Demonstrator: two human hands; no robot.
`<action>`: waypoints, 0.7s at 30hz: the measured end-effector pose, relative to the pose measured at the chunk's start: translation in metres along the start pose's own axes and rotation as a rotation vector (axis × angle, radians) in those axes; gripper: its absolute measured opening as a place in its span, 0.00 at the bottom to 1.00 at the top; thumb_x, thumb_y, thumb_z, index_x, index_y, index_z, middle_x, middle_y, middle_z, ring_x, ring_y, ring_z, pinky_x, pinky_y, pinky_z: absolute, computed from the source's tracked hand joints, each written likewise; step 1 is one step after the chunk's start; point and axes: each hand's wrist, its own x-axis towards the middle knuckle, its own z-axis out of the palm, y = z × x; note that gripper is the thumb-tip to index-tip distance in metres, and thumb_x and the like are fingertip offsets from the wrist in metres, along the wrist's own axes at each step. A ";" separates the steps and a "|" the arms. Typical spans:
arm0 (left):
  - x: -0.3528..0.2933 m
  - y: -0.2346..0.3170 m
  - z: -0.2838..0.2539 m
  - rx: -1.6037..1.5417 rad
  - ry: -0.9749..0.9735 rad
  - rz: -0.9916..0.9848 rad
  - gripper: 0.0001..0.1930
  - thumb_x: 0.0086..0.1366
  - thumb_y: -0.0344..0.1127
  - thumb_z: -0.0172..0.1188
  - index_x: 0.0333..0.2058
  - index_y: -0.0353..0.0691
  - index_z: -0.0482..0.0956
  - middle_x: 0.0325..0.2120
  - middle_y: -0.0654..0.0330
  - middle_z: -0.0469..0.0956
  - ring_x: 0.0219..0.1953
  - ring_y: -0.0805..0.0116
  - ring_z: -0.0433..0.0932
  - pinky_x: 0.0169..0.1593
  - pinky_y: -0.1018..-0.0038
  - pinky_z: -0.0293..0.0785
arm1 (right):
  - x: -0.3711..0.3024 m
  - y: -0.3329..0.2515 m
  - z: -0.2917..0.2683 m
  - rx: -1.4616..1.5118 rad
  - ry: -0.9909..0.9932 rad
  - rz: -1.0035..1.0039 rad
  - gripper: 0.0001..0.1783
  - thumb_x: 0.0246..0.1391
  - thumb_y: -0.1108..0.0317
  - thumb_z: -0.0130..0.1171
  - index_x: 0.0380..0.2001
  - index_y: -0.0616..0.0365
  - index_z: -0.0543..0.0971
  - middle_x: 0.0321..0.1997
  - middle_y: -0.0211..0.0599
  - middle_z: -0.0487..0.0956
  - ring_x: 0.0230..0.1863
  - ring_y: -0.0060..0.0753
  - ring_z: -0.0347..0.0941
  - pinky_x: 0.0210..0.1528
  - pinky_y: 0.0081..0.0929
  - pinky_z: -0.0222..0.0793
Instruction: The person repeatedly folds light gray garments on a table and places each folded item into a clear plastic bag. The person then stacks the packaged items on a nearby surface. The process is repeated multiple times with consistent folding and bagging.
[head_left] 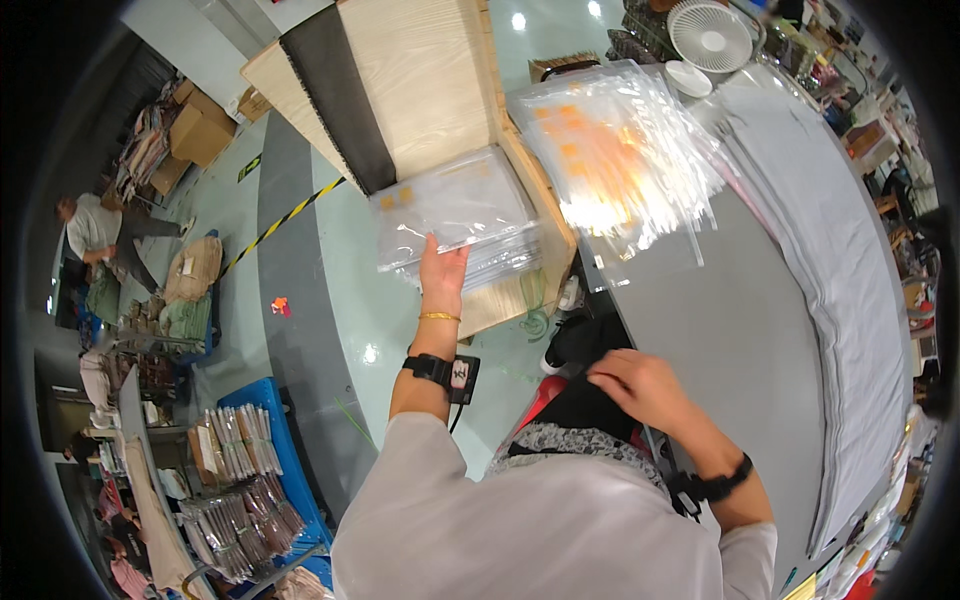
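Note:
My left hand point(443, 270) grips the near edge of a flat package in a clear plastic bag point(455, 200). That package rests on top of a stack of similar bagged packages point(500, 258), whose edges show beneath it. The stack lies on a pale wooden stand point(425, 75) with a dark strip down its back. Away from the stack, my right hand point(645, 390) hovers above my lap beside the table edge. Its fingers are loosely curled together, and nothing shows in them.
On the grey table point(700, 340) to my right lie a spread pile of clear plastic bags point(620, 150) and a long stack of folded grey cloth point(800, 240). A white fan point(711, 36) stands at the back. At left, a blue cart point(262, 400) carries bagged bundles; a person point(100, 235) is farther off.

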 end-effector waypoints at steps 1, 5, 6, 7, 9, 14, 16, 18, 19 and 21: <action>0.005 -0.002 -0.006 0.018 -0.021 -0.033 0.25 0.82 0.48 0.46 0.65 0.33 0.66 0.66 0.46 0.70 0.65 0.47 0.73 0.71 0.49 0.71 | 0.029 0.006 0.017 0.087 -0.008 -0.014 0.10 0.65 0.63 0.62 0.38 0.58 0.84 0.37 0.44 0.82 0.38 0.49 0.80 0.41 0.40 0.77; -0.009 0.023 -0.020 0.266 -0.159 -0.323 0.28 0.81 0.54 0.47 0.58 0.31 0.73 0.57 0.42 0.78 0.55 0.51 0.82 0.57 0.59 0.83 | 0.145 0.042 0.094 0.764 -0.281 0.582 0.26 0.72 0.53 0.57 0.58 0.67 0.76 0.51 0.42 0.84 0.45 0.36 0.83 0.45 0.34 0.81; -0.018 0.037 -0.025 0.501 -0.121 -0.332 0.26 0.81 0.54 0.48 0.54 0.32 0.76 0.52 0.44 0.81 0.50 0.54 0.84 0.50 0.63 0.83 | 0.169 0.052 0.110 0.882 -0.238 0.613 0.30 0.72 0.50 0.56 0.60 0.68 0.73 0.53 0.45 0.83 0.48 0.38 0.82 0.47 0.35 0.82; -0.027 0.055 -0.031 0.703 -0.160 -0.341 0.26 0.80 0.54 0.50 0.50 0.33 0.78 0.46 0.45 0.83 0.46 0.57 0.86 0.44 0.67 0.84 | 0.190 0.062 0.125 0.973 -0.204 0.693 0.34 0.73 0.46 0.54 0.63 0.68 0.70 0.55 0.47 0.81 0.52 0.41 0.82 0.49 0.36 0.82; -0.042 0.081 -0.045 1.015 -0.130 -0.100 0.24 0.79 0.54 0.52 0.41 0.35 0.83 0.33 0.54 0.85 0.35 0.66 0.86 0.32 0.77 0.77 | 0.225 0.077 0.147 1.144 -0.095 0.777 0.38 0.73 0.42 0.51 0.65 0.69 0.67 0.58 0.52 0.79 0.55 0.45 0.82 0.51 0.38 0.83; -0.008 0.115 -0.068 1.188 0.129 0.442 0.24 0.78 0.52 0.55 0.57 0.36 0.77 0.49 0.55 0.81 0.52 0.68 0.79 0.53 0.73 0.74 | 0.278 0.091 0.165 1.303 0.106 0.775 0.34 0.77 0.44 0.44 0.60 0.71 0.68 0.61 0.58 0.77 0.53 0.51 0.84 0.51 0.41 0.83; 0.022 0.115 -0.070 1.057 0.077 0.312 0.31 0.76 0.53 0.57 0.66 0.35 0.68 0.60 0.53 0.73 0.62 0.65 0.71 0.65 0.67 0.67 | 0.292 0.088 0.158 1.293 0.071 0.728 0.30 0.78 0.46 0.42 0.56 0.69 0.70 0.58 0.58 0.80 0.49 0.50 0.85 0.48 0.39 0.84; 0.048 0.116 -0.073 0.831 -0.064 -0.001 0.42 0.74 0.56 0.60 0.74 0.35 0.55 0.71 0.51 0.62 0.72 0.61 0.60 0.75 0.62 0.54 | 0.297 0.082 0.146 1.237 0.005 0.800 0.27 0.78 0.47 0.42 0.52 0.66 0.72 0.53 0.56 0.82 0.47 0.48 0.86 0.45 0.37 0.83; 0.059 0.117 -0.075 0.808 -0.105 -0.015 0.46 0.73 0.58 0.61 0.75 0.35 0.52 0.72 0.51 0.59 0.74 0.59 0.57 0.76 0.62 0.52 | 0.297 0.077 0.139 1.186 -0.060 0.868 0.26 0.78 0.47 0.43 0.50 0.64 0.73 0.50 0.55 0.84 0.46 0.47 0.86 0.43 0.36 0.83; 0.076 0.122 -0.080 0.754 -0.275 -0.056 0.54 0.69 0.63 0.64 0.78 0.35 0.45 0.76 0.51 0.53 0.77 0.56 0.50 0.78 0.61 0.47 | 0.291 0.068 0.125 1.013 -0.236 0.959 0.25 0.77 0.47 0.45 0.46 0.62 0.75 0.46 0.53 0.86 0.44 0.45 0.87 0.39 0.34 0.82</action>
